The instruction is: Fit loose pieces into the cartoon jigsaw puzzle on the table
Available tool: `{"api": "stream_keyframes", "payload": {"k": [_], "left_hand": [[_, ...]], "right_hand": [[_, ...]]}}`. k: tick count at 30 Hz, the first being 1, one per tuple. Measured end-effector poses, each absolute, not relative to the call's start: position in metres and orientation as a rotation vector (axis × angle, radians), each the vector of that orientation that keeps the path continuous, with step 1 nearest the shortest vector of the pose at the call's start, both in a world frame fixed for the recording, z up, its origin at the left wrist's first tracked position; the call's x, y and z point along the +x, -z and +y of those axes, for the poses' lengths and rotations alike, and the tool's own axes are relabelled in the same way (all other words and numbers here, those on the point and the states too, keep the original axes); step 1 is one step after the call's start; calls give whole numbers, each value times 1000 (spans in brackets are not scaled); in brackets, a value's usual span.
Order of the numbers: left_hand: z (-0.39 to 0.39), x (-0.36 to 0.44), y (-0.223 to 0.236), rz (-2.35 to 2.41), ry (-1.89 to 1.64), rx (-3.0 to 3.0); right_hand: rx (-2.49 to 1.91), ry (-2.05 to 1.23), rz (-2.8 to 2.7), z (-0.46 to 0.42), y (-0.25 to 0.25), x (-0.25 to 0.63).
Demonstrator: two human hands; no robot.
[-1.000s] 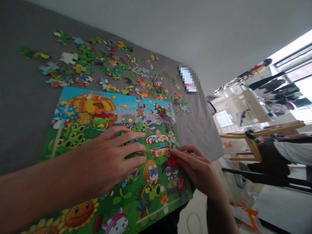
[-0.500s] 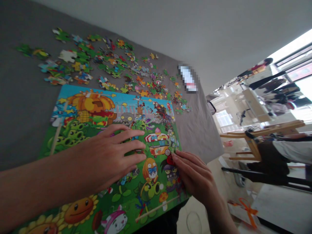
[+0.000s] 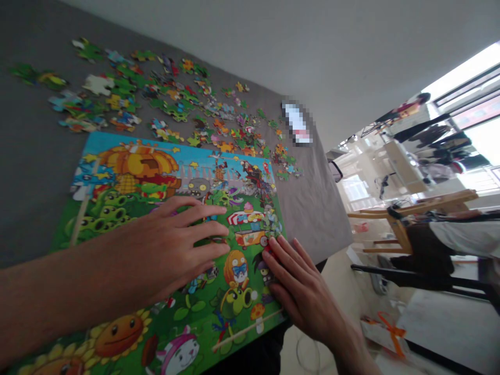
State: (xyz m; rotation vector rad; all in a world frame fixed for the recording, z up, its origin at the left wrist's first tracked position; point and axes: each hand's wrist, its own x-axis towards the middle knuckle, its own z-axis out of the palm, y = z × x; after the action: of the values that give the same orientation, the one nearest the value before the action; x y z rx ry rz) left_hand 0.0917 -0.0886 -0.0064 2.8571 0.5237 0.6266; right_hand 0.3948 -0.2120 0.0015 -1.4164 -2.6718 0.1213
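Jigsaw picture [image 3: 203,323], bright green below blue, cartoon-crowded, beneath left fingers [image 3: 211,232] spread wide, right fingers [image 3: 281,271] narrowly parted.

Grey tablecloth [image 3: 312,219] beneath loose puzzle pieces [image 3: 177,111], puzzle board [image 3: 207,312] and pixelated phone [image 3: 297,122].

Bright light pours through the windows [image 3: 486,141] — plain grey wall [image 3: 250,47] here, pale floor [image 3: 335,291] there, wooden-framed furniture [image 3: 433,205] between.

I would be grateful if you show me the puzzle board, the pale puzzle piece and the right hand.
Puzzle board [image 3: 207,298]: head view, on its green printed surface.
Pale puzzle piece [image 3: 99,84]: head view, middle of its pale face.
Right hand [image 3: 302,285]: head view, on its back.
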Motion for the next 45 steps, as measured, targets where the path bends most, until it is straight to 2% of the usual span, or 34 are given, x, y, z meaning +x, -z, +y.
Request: {"api": "stream_keyframes", "payload": {"k": [9,15,22,32,40,45], "left_hand": [[-88,89,6,473,-570,2913],[-87,89,6,463,-557,2894],[-88,90,3,512,-601,2861],[-88,87,4,534,-549,2844],[-89,86,6,525,-546,2846],[-88,87,6,534,-554,2835]], "right_hand": [[-1272,-102,-2516,-209,-1,401],[-1353,-368,-2160,-188,-15,412],[-1444,-466,-2428,-158,-13,425],[-1421,-788,-2252,-145,-9,428],[-1410,-758,-2109,-152,-6,430],[-1471,-733,-2231,-150,-11,425]]}}
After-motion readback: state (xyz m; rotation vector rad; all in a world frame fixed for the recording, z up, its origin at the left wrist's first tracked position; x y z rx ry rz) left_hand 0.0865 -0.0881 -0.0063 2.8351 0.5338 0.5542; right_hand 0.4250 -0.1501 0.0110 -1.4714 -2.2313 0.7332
